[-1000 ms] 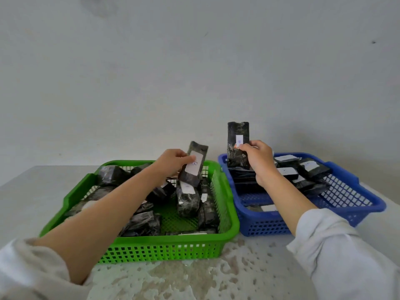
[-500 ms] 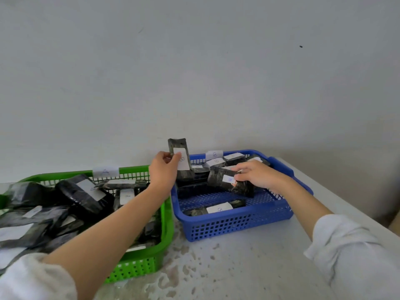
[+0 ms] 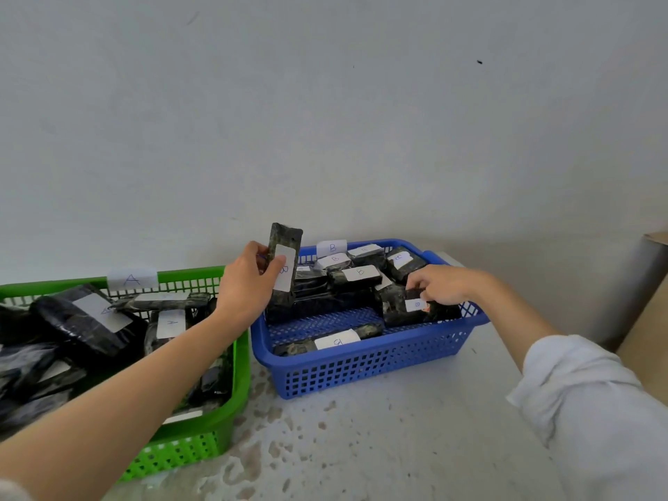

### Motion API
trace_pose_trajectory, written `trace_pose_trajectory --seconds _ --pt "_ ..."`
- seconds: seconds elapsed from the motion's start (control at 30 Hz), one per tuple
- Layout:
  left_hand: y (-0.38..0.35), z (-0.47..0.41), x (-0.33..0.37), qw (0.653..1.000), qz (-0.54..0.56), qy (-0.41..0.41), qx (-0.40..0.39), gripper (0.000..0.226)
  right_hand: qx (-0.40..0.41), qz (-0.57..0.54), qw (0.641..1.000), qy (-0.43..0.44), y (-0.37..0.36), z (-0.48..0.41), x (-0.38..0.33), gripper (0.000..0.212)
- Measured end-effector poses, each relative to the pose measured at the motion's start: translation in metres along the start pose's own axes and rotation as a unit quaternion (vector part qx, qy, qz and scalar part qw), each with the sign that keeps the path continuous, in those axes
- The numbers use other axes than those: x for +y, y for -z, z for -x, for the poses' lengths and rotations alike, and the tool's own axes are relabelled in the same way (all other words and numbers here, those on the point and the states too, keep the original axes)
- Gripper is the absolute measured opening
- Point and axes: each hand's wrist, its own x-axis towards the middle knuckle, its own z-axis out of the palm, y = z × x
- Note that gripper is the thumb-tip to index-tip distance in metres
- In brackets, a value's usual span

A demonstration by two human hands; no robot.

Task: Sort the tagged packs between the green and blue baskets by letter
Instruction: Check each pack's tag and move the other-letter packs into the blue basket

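Left hand (image 3: pixel 249 283) pinches 1 black film-wrapped pack (image 3: pixel 285 269) upright over blue plastic mesh basket (image 3: pixel 361 359), white tag turned to viewer, probably for a letter check. Right hand (image 3: pixel 441 285) pinches 2nd black pack (image 3: pixel 401 309), tagged B, inside that basket. Green plastic mesh basket (image 3: pixel 238 363) is labelled A.

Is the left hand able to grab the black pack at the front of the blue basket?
Probably not yet. The front black wrapped pack lies uncovered in the blue plastic basket, near the left hand, but that hand grips another black tagged pack.
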Motion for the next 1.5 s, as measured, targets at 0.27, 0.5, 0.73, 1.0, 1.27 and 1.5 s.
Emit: trace_pose_trajectory --seconds 0.27,0.5,0.73,1.0,1.27,1.5 --pt "0.000 0.000 0.000 1.000 -0.013 0.001 -0.004 0.024 -0.111 0.012 0.994 0.018 -0.020 -0.001 -0.002 0.032" --pt "0.000 0.000 0.000 1.000 -0.010 -0.006 0.004 0.029 0.010 -0.175 0.983 0.056 -0.027 -0.006 0.010 0.008" --pt "0.002 0.004 0.017 0.994 0.075 -0.064 -0.051 0.020 0.105 -0.454 0.868 0.170 -0.012 0.002 -0.044 0.030" --pt "-0.025 0.015 0.061 0.977 0.154 -0.057 -0.136 0.022 0.131 -0.581 0.775 0.211 -0.001 0.001 -0.070 0.016" --pt "-0.002 0.016 0.015 0.966 -0.248 -0.010 -0.073 0.056 0.136 -0.462 0.866 0.132 0.001 0.005 -0.026 0.034" --pt "0.001 0.003 0.004 0.934 -0.308 0.063 -0.169 0.065 -0.029 -0.130 0.988 0.077 -0.012 0.005 -0.006 0.030"
